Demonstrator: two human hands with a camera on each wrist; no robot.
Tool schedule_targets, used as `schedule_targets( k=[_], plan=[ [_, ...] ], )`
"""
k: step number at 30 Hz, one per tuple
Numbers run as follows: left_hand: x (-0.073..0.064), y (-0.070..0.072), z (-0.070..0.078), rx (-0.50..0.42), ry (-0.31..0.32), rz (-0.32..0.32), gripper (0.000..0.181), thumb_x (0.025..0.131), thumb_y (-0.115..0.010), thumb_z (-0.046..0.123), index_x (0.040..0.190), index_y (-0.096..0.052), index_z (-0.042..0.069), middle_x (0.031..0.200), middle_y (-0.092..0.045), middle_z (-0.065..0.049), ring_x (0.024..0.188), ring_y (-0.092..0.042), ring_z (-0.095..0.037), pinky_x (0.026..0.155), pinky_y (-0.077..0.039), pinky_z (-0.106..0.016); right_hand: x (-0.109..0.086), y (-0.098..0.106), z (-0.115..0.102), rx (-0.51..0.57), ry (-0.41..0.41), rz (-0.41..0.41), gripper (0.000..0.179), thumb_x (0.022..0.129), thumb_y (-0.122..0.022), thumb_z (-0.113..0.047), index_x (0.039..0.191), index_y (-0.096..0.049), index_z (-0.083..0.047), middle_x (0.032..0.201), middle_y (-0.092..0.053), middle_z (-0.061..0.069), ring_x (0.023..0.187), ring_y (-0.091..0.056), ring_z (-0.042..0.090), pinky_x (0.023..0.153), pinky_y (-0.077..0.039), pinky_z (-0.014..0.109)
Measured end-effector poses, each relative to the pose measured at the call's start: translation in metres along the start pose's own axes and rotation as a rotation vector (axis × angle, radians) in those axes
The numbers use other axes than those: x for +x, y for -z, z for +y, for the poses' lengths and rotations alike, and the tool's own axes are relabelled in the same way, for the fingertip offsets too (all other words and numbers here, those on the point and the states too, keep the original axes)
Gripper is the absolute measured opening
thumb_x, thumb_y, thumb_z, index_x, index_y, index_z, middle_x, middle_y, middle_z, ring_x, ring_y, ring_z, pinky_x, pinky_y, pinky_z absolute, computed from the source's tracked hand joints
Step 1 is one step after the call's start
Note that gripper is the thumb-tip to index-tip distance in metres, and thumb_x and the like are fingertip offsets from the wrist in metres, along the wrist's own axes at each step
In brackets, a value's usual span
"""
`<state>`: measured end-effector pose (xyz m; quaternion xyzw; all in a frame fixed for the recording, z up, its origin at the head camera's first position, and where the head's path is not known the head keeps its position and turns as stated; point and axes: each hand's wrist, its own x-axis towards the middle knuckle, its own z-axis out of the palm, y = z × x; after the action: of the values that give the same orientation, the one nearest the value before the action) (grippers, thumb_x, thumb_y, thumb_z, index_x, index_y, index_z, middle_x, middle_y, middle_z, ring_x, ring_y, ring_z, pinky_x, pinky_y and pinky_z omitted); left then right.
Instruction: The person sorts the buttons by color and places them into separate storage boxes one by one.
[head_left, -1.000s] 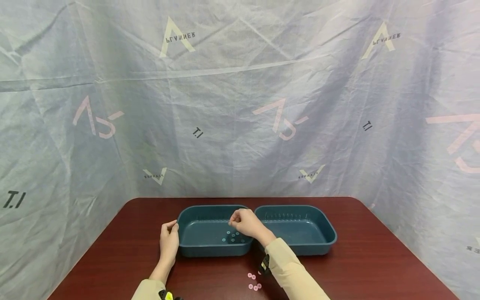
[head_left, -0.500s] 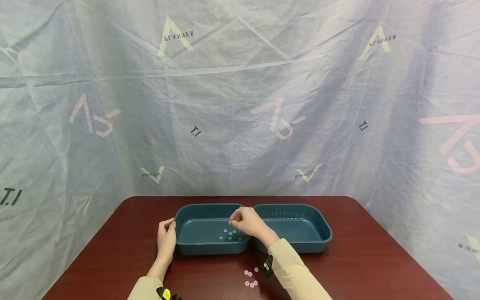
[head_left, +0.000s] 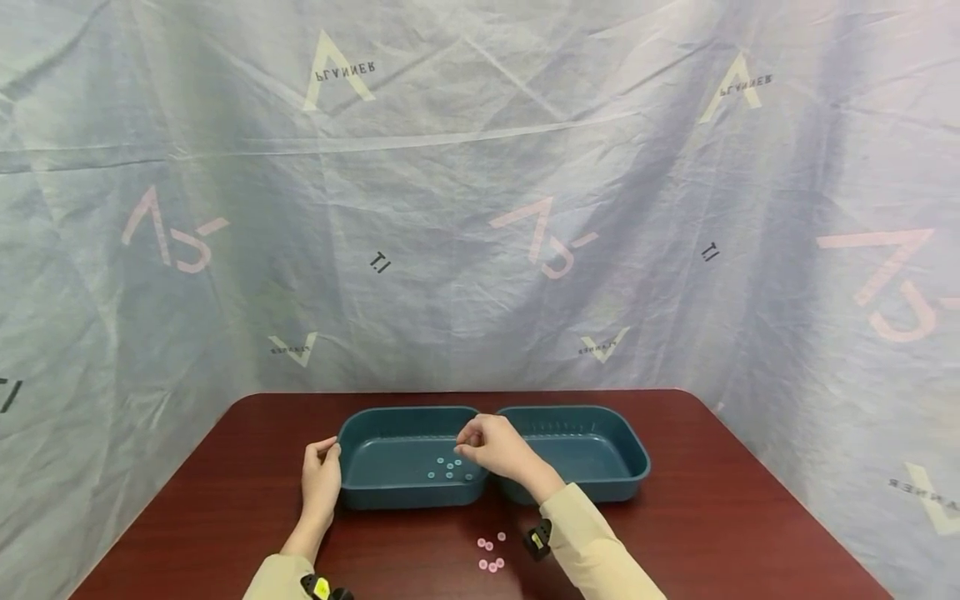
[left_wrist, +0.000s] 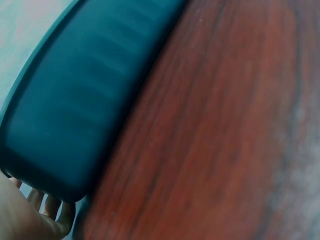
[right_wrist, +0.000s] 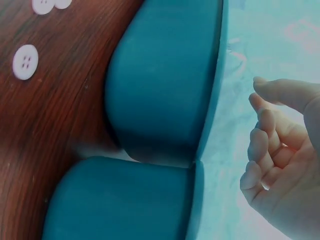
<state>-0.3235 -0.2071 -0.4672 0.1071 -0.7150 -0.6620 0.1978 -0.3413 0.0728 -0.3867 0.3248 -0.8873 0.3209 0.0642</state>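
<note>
Six round pale-blue buttons sit in the left teal plastic tray, six round pink buttons on the reddish wood-grain worktop: maybe halfway. Right hand has a narrow grip, can't tell if loaded; left hand loosely touches the tray.

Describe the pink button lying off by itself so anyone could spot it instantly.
On the red-brown table, find two blue-green trays, then six pink buttons on the person's side. The target button is nearest the black device on the right sleeve. It lies alone; the others form a close pair and a close trio.
</note>
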Motion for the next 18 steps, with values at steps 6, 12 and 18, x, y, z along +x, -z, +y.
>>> schedule_targets(
  k=[6, 12, 18],
  plan=[
    [0.001, 0.0, -0.001, 0.014, -0.004, 0.01, 0.041, 0.103, -0.03, 0.023, 0.133, -0.034, -0.004, 0.131, -0.037, -0.024, 0.119, -0.038, -0.035, 0.093, -0.032, -0.042, -0.011, 0.006, -0.007, 0.012, 0.002, -0.013, 0.008, 0.087, -0.068, -0.018, 0.091, -0.07, -0.012, 0.074, -0.053, -0.005, 0.061, -0.045, 0.006, 0.056, -0.041, 0.021],
    [0.001, 0.0, 0.0, 0.026, -0.008, 0.017, 0.041, 0.102, -0.031, 0.023, 0.133, -0.035, -0.004, 0.129, -0.039, -0.023, 0.117, -0.04, -0.034, 0.088, -0.034, -0.038, -0.021, 0.008, -0.009, 0.032, 0.013, -0.024, 0.008, 0.086, -0.068, -0.016, 0.091, -0.07, -0.01, 0.074, -0.051, -0.005, 0.059, -0.044, 0.005, 0.054, -0.04, 0.02],
    [0.0, 0.001, 0.002, 0.026, -0.012, 0.011, 0.041, 0.102, -0.031, 0.022, 0.133, -0.035, -0.004, 0.129, -0.039, -0.023, 0.117, -0.04, -0.035, 0.088, -0.034, -0.039, -0.029, 0.009, -0.007, 0.017, 0.026, -0.019, 0.009, 0.086, -0.069, -0.018, 0.09, -0.07, -0.011, 0.073, -0.052, -0.005, 0.059, -0.044, 0.004, 0.055, -0.04, 0.019]
  ],
)
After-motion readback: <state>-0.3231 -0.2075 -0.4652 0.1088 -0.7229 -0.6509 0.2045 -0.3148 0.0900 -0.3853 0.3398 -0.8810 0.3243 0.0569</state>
